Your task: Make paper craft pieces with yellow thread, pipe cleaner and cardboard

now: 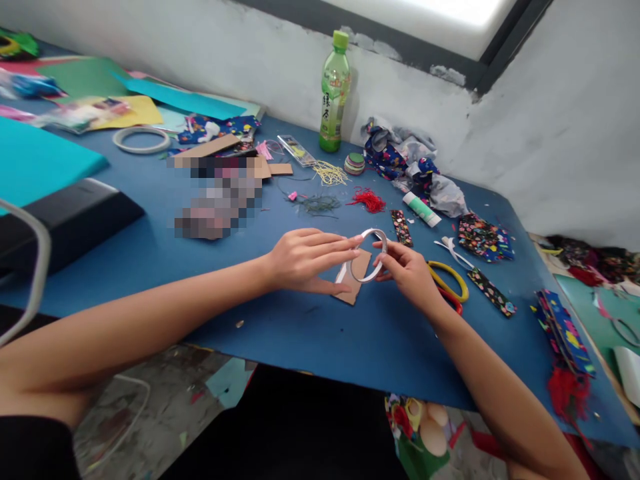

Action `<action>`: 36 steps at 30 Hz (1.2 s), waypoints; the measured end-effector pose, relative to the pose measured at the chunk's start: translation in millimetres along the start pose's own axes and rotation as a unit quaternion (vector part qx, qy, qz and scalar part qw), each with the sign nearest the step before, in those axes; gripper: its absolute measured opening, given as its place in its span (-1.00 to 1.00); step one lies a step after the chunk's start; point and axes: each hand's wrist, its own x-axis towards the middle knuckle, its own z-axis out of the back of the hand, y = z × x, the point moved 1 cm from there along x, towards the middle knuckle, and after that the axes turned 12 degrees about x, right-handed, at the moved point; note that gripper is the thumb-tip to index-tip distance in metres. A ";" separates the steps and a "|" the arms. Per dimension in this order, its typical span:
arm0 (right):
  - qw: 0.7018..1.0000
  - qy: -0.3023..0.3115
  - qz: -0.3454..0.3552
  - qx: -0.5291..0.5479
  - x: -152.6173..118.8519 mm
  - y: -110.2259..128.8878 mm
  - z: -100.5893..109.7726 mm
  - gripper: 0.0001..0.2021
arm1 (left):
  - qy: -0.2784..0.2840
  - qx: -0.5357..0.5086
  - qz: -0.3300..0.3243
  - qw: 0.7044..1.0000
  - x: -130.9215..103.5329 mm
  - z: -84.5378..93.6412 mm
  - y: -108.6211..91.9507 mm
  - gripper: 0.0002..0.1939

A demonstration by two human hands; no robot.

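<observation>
My right hand point(410, 270) pinches a roll of white tape point(384, 244) by its right side, holding it upright over the table. My left hand point(313, 259) reaches in from the other side, fingers stretched out and thumb apart, with the fingertips at the roll's left edge. Beneath the roll lies a small piece of brown cardboard point(351, 293), partly hidden, with a white strip along its left side. Scissors point(453, 280) with yellow and red handles rest beside my right wrist, which covers part of them.
A green tea bottle point(334, 93) stands by the wall. Red threads point(369, 199), yellow cords point(331, 173), a glue tube point(421, 209) and patterned fabric point(484, 237) lie around. Another tape roll point(141, 140) sits at left, near a black box-like object point(95, 220).
</observation>
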 end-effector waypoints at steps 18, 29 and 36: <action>0.908 0.016 0.334 -0.252 5.5 -11.8 -9.5 -0.74 | -0.038 -0.275 0.086 0.957 -8.1 -2.3 -13.7 -0.61; 0.914 0.077 0.322 -0.235 6.9 -24.1 -15.5 -0.77 | 0.208 -0.429 0.261 0.840 -7.7 -16.9 2.5 -0.80; 0.900 0.089 0.339 -0.260 5.2 -23.8 -15.4 -0.76 | 0.245 -0.371 0.190 0.875 -7.2 -17.6 -1.3 -0.81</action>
